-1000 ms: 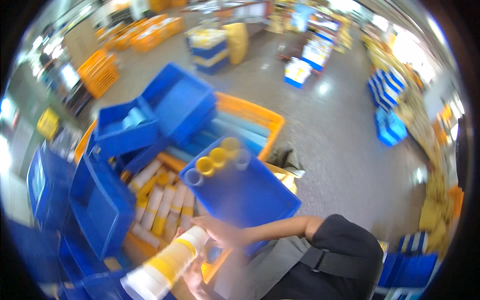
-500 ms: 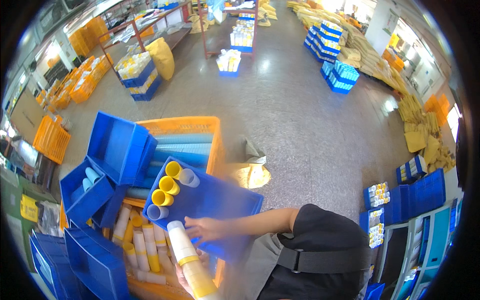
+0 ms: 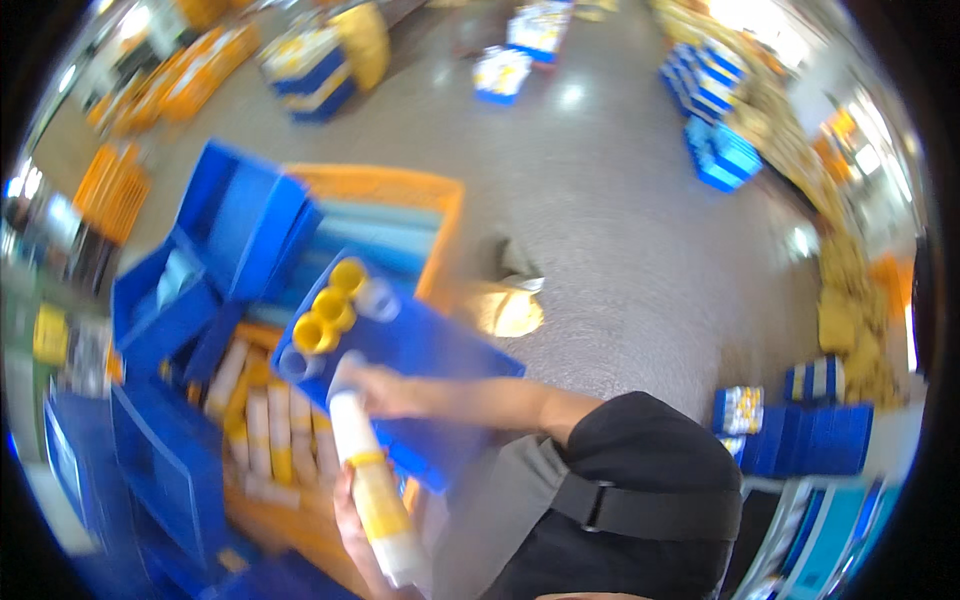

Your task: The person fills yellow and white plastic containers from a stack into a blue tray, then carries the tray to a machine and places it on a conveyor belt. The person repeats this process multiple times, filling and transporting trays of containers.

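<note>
My left hand is wrapped around a long stack of nested plastic cups, white with yellow bands, tilted over the lower middle. At the stack's upper end my right hand, blurred by motion, is closed on a whitish cup, slightly off the stack's end. Beneath my right arm sits a tilted blue plastic bin. Along its left end stand several yellow cups and a translucent cup, with a second translucent cup at the near corner.
An orange crate under the bin holds light-blue stacks; another holds white and yellow cup stacks. More blue bins lean at the left. Filled bins stand across the floor, with yellow sacks along the right.
My right hand, its fingers apart before, has closed on a cup at the stack's upper end. The stack is more upright, and the whole view has shifted and blurred.
</note>
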The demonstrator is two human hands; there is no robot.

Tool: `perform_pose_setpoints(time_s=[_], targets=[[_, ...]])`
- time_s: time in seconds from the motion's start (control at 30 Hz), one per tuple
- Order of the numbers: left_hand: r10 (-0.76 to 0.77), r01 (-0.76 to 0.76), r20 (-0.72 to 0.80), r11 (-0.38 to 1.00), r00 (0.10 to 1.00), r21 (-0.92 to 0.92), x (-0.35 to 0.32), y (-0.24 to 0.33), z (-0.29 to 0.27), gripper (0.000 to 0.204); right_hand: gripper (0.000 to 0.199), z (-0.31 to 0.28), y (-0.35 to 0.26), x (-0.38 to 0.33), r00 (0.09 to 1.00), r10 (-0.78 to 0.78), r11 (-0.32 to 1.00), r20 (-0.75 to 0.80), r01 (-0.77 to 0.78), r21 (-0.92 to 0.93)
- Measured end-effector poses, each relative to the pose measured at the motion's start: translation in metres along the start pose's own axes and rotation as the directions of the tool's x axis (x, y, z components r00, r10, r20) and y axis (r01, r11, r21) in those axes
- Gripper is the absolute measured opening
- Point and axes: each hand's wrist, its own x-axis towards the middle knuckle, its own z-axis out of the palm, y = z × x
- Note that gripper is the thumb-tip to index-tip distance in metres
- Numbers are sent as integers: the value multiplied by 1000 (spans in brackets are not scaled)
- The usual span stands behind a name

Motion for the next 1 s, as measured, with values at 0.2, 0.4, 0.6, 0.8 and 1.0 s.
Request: perform_pose_setpoints(time_s=[0.2,0.4,0.6,0.8,1.0], targets=[[-22,5,-100,986,995,-166,-5,-6,-6,70,66,18,11,-46,930,319,921,181,-259,-291],[-53,50,-142,998,988,-24,-9,8,-15,58,36,32,3,-20,998,4,834,61,30,-550],[-118,122,-148,992,982,15,-15,-14,-24,76,37,10,12,-60,997,-10,754,80,60,-654],[-100,93,-62,990,993,-108,-28,-17,-28,73,41,-30,-5,-17,994,37,998,-100,-41,-40],[-104,93,-49,977,993,-192,1,-30,-42,70,35,-27,-15,-18,991,-46,970,-124,14,-245]])
